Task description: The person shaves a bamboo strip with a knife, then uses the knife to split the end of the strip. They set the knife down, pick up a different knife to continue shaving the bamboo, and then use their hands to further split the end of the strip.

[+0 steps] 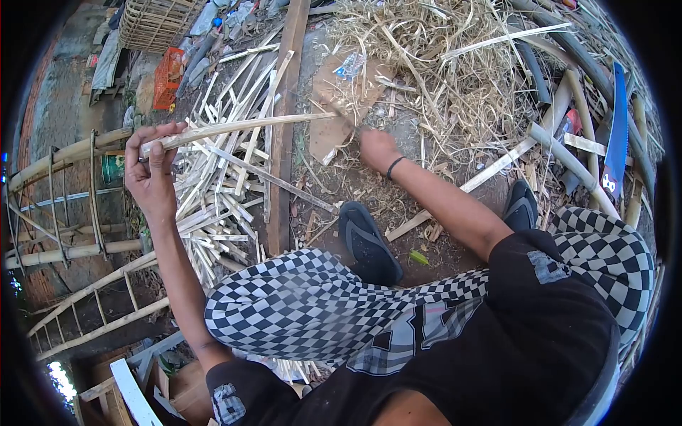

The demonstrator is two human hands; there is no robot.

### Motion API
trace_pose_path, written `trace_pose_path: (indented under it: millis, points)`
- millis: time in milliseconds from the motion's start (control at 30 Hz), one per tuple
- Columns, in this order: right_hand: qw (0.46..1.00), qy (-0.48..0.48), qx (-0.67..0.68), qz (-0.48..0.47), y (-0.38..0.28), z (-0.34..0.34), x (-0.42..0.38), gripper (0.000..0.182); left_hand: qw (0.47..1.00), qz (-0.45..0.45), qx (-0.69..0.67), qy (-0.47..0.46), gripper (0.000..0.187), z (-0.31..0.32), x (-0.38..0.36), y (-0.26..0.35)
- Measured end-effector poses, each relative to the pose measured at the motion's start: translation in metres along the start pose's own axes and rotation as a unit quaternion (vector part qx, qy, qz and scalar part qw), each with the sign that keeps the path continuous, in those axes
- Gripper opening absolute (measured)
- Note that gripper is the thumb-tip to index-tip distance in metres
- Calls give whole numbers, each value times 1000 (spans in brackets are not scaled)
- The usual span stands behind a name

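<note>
My left hand [151,167] is closed around the near end of a long pale bamboo strip [249,123], thumb on top and fingers beneath. The strip runs across to the right over a dark wooden beam. My right hand [379,149] is wrapped around a knife [345,113], whose handle is hidden in the fist. Its blade looks blurred and meets the far end of the strip. Below the blade lies a brown cardboard piece [330,85] with shavings on it.
A pile of split bamboo strips [220,184] lies left of the wooden beam [283,170]. Curled shavings [455,78] heap at the upper right. A blue handsaw [616,131] stands among bamboo poles at right. Bamboo ladders [99,302], an orange crate [168,78] and a woven basket [153,25] are left.
</note>
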State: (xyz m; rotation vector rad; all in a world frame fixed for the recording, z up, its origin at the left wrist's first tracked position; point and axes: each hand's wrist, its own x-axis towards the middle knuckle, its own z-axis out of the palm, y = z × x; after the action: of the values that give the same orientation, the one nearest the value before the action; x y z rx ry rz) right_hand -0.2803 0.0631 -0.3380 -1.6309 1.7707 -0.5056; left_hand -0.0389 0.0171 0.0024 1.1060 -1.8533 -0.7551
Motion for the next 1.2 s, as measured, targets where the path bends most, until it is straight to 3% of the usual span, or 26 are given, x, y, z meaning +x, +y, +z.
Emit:
trace_pose_path:
  millis: [100,200,233,300,400,467,567,633,700,800,867,933,1033,1200]
  points:
    - [999,-5,-18,32,26,2,4,23,999,1,-43,-21,29,2,0,-2]
    - [997,-69,-5,33,6,-5,8,26,998,2,-41,-53,24,4,-2,3]
    - [995,-75,54,45,-12,-22,3,28,997,7,-36,-72,22,4,1,6]
    - [994,-4,107,-13,-42,-33,-4,28,996,19,-22,-87,19,7,1,9]
    - [983,2,169,-72,-89,-72,-20,25,994,36,-12,-98,17,15,0,12]
    - [951,80,215,-208,-100,-77,-20,22,994,44,-12,-100,16,21,-2,14]
    - [951,112,206,-203,-84,-56,-7,23,992,72,19,-99,17,26,-4,15]
    - [987,15,149,-59,-57,-27,7,26,986,92,28,-134,14,26,-7,17]
    - [994,-6,113,6,-19,-7,22,29,989,83,37,-116,16,25,-9,19]
    - [995,-17,95,6,-13,-7,27,24,987,99,36,-120,18,28,-3,25]
    - [995,-51,87,7,-41,-28,15,28,977,117,37,-173,19,39,-3,35]
    - [988,1,119,-101,-65,-39,-1,25,974,106,41,-197,16,46,-1,39]
    - [973,21,171,-152,-82,-54,-10,23,965,99,33,-243,14,48,3,35]
    - [976,18,187,-114,-62,-42,-7,24,984,116,-33,-127,15,39,9,13]
